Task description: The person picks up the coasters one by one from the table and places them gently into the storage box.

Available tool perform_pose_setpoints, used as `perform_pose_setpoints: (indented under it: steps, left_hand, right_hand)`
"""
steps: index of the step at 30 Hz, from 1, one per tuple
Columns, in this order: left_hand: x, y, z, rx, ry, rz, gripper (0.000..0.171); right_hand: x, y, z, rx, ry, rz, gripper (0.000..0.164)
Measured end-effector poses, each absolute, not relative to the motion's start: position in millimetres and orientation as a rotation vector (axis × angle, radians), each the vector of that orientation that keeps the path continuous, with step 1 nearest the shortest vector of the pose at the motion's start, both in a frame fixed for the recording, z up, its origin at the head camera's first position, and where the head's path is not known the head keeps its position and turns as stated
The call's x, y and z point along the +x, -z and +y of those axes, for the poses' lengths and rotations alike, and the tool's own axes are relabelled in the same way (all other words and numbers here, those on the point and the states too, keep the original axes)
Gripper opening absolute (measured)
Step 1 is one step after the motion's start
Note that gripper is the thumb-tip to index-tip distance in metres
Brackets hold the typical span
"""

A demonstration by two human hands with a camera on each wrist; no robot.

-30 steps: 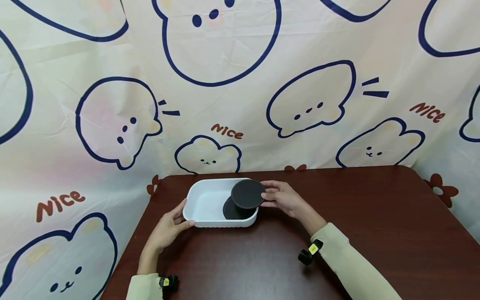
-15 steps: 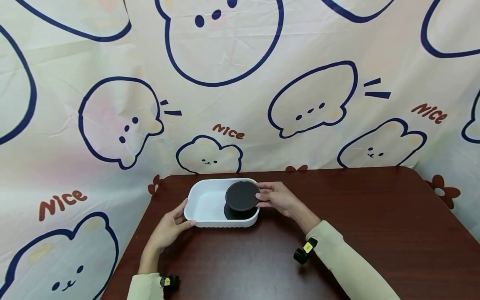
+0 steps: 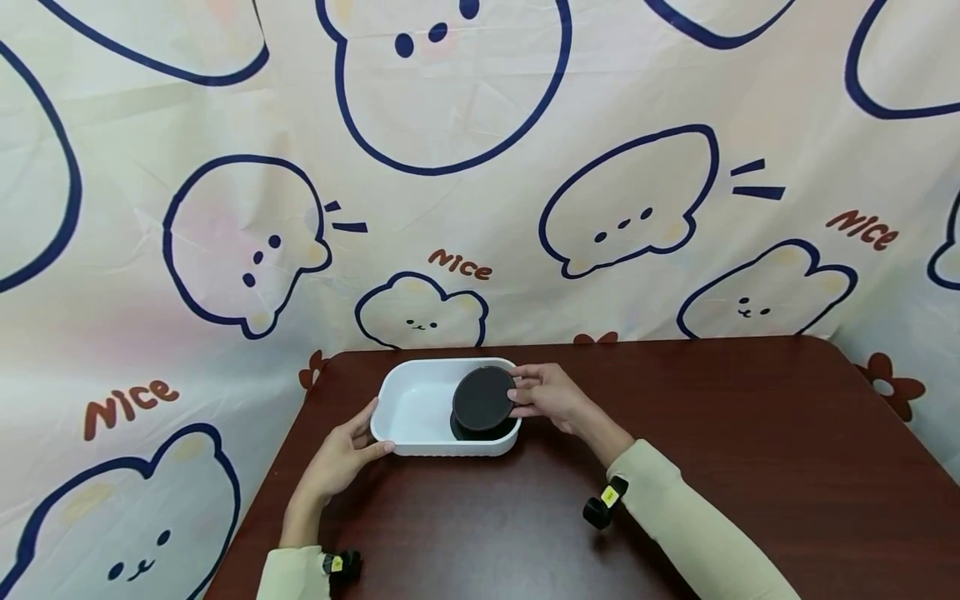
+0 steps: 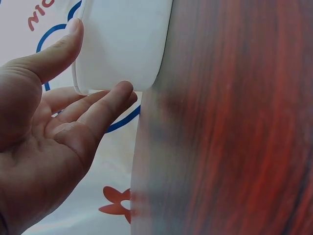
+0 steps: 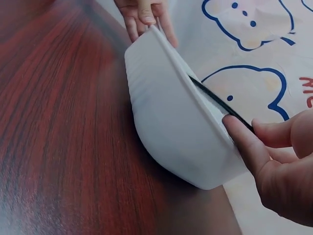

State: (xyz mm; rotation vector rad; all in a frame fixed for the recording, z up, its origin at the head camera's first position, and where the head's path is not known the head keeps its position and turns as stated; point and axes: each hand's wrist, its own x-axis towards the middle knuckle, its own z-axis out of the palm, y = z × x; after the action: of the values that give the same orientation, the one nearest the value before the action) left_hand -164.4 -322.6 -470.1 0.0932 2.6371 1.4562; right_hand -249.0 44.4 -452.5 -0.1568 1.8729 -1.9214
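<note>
A white rectangular tray [image 3: 418, 412] with rounded corners stands on the table. My left hand [image 3: 339, 456] holds its left end, thumb at the near corner and fingers along the end wall; the left wrist view shows the thumb [image 4: 61, 51] by the rim. My right hand [image 3: 551, 398] pinches the right edge of a round black coaster [image 3: 483, 398] between thumb and fingers. That coaster tilts over the right part of the tray. Beneath it, a second round black piece [image 3: 480, 436] lies in the tray, mostly hidden. From the right wrist, the held coaster [image 5: 215, 98] appears thin and edge-on above the rim.
The dark brown wooden table [image 3: 675, 433] extends right of the tray and towards me. A pale cloth [image 3: 510, 208] printed with cartoon bears hangs behind the table and at its sides. Each wrist wears a small black camera [image 3: 597, 512].
My right hand has moved left and slightly down with the coaster, which now covers more of the black piece below it. The left hand keeps its hold on the tray.
</note>
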Motion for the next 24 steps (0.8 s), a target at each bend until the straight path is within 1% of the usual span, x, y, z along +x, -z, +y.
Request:
perform_pose_setpoints:
  steps: [7,14,19,24]
  left_hand:
    - [-164.4,470.8,-322.8,0.102,-1.460,2.640,0.090]
    - [-164.4,472.2,-320.9,0.103,-1.457,2.651,0.090]
    - [-165.9,472.5,-320.1,0.131,-1.457,2.650,0.090]
    - [-167.7,469.7,-321.0,0.165,-1.430,2.664,0.093]
  right_hand:
    - [-246.6,446.9,38.7,-0.164,1.868,1.975,0.049]
    - [-242.5,438.8,39.3,-0.208,1.723,2.113,0.049]
    - [-239.3,430.0,48.6,-0.381,1.498,2.390,0.047]
    - [-237.9,428.8,68.4,-0.573,1.405,2.538,0.053]
